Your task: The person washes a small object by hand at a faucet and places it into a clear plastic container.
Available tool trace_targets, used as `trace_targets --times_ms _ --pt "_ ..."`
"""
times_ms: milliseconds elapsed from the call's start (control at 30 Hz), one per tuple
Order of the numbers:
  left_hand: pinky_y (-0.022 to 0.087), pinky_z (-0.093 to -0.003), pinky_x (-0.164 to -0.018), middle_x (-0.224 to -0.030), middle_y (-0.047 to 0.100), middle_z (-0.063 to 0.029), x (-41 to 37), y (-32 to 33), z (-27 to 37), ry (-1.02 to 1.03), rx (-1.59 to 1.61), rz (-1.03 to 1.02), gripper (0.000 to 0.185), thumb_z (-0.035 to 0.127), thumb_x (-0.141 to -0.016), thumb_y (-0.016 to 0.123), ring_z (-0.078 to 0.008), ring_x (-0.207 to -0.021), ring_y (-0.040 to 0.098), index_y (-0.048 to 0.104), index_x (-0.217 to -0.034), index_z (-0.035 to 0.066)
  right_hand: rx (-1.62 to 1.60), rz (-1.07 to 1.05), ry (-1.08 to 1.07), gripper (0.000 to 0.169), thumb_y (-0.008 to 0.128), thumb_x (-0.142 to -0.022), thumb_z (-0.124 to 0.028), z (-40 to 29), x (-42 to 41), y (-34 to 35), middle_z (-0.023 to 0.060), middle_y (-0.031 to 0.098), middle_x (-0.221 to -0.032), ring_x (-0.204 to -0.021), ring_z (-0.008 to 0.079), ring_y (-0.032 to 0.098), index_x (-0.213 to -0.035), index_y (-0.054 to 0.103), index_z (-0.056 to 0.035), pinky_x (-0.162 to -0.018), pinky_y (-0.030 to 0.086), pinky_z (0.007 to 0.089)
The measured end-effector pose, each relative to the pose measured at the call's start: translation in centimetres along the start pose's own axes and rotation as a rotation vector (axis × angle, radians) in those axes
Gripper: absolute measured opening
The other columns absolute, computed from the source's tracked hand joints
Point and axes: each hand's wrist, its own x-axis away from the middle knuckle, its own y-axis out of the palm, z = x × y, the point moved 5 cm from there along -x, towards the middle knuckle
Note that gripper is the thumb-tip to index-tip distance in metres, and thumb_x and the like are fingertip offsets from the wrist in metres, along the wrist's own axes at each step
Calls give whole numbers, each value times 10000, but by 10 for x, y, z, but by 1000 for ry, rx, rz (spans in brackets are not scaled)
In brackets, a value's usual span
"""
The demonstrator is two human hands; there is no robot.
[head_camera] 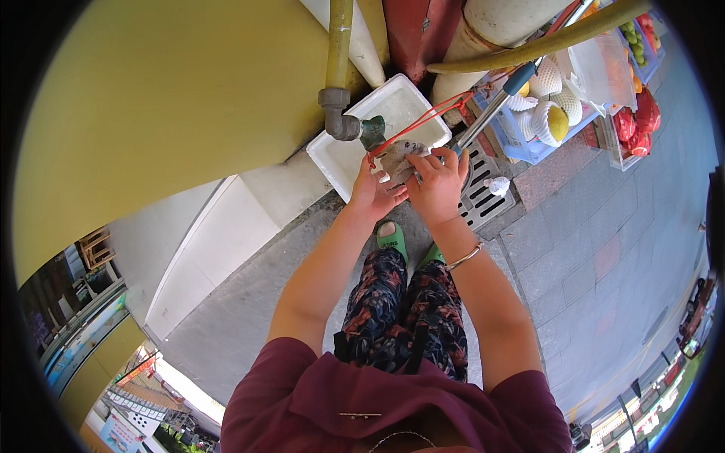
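My right hand pinches a grey, dark-spotted piece of cloth between thumb and fingers. Beside it on the left is my left hand, palm turned up and fingers spread under the cloth's lower edge. A red cord runs down from the upper right to the tip of my left hand; whether that hand grips cord or cloth is not plain. Below both hands, a white foam box stands on the ground. Over the box, a grey pipe elbow ends in a dark green piece.
A metal pole with a blue grip leans at the right, above a drain grate. Beyond it are a blue crate of foam-netted fruit and red packages. A yellow wall rises at the left. A yellow hose crosses overhead.
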Motion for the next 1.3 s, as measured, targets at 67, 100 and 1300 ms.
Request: trace_targets --times_ms 67,100,1300 --pt "500 -411 -780 -1052 595 -80 -4 23 -2 55 74 -306 367 410 -924 435 -241 -967 585 532 -1082 94 -41 11 -2 261 652 -629 -112 -10 3 -12 -7 630 -789 -960 236 521 -887 675 -140 -1019 230 576" --pt "506 -414 -779 -1043 604 -83 -10 23 0 68 65 -369 356 389 -926 436 -245 -951 593 541 -1083 89 -56 19 2 271 667 -625 -111 -13 5 -18 -6 630 -791 -948 236 527 -894 674 -134 -1019 240 565" --pt "503 -344 -676 -876 627 -64 -36 2 35 61 -130 -221 224 254 -883 527 -166 -763 594 601 -961 57 -385 -57 295 452 759 -682 -311 -70 -25 -39 46 592 -657 -617 245 573 -985 535 -60 -546 448 364"
